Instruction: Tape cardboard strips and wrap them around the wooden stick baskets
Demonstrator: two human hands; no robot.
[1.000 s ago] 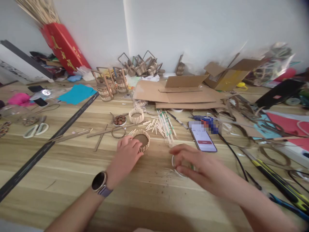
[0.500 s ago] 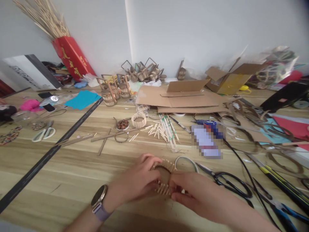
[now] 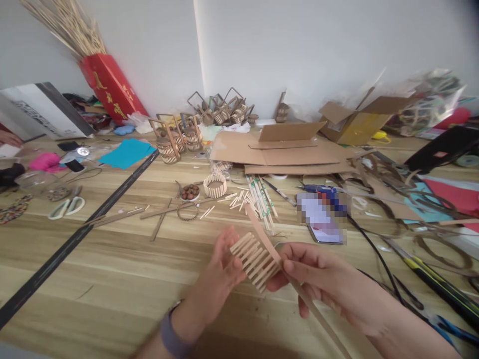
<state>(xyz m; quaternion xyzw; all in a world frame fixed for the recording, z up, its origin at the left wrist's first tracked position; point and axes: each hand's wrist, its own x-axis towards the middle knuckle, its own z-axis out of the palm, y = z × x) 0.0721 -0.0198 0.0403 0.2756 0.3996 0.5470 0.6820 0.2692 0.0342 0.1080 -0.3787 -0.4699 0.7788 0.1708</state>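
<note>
My left hand (image 3: 219,274) grips a small round basket body (image 3: 254,259) made of short pale sticks, fingers round its left side. The basket is tilted on its side, stick wall facing me, raised over the table. A long flat brown strip (image 3: 262,234) is pinched in my right hand (image 3: 318,274), thumb on top. It crosses the basket's right side, one end pointing up and away, the other running down toward me. Some of my right fingers are under the strip near the basket, partly hidden. A pale ring of tape lies mostly hidden behind my right hand.
Beyond my hands lie loose short sticks (image 3: 239,199), another stick ring (image 3: 215,186), a bowl of brown beads (image 3: 189,192) and a phone (image 3: 322,219). At right are a glue gun (image 3: 325,194), a cutter (image 3: 434,279) and pliers. Flattened cardboard (image 3: 277,154) and finished little baskets (image 3: 168,149) stand behind.
The basket has been lifted and turned so its stick wall faces me. My right hand has come away from its rim and now holds the brown strip across it.
</note>
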